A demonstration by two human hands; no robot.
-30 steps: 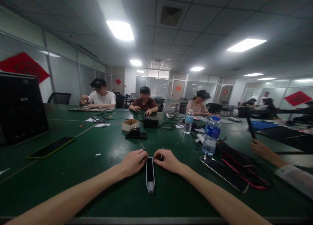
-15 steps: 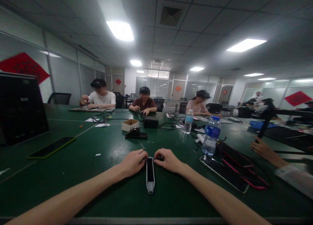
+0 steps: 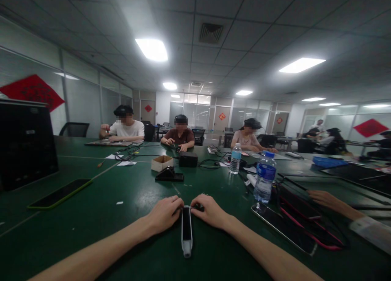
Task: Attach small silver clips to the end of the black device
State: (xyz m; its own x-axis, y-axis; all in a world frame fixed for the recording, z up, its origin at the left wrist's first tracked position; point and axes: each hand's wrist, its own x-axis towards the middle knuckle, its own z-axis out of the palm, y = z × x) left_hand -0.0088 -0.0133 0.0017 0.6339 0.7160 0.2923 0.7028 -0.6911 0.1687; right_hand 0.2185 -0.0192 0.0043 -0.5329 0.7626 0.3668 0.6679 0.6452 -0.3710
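A slim black and white stick-shaped device (image 3: 186,231) lies on the green table (image 3: 100,216), pointing toward me. My left hand (image 3: 164,214) rests curled at the left of its far end, fingers bent against it, a ring on one finger. On the other side of that end my right hand (image 3: 210,210) is curled, fingertips pinched on a small dark part (image 3: 198,207) that I cannot make out. Both forearms reach in from the bottom edge.
A water bottle (image 3: 264,176) stands right of my hands, a phone (image 3: 282,229) and red-black cables (image 3: 308,228) beside it. A co-worker's hand (image 3: 324,198) rests at right. A green-edged phone (image 3: 59,193) and black case (image 3: 26,144) sit left. A cardboard box (image 3: 161,163) and three seated people are farther back.
The view has tilted up a little, so everything sits lower in frame. The co-worker at right has lowered the black stick and laid the hand down. My hands stay at the device.
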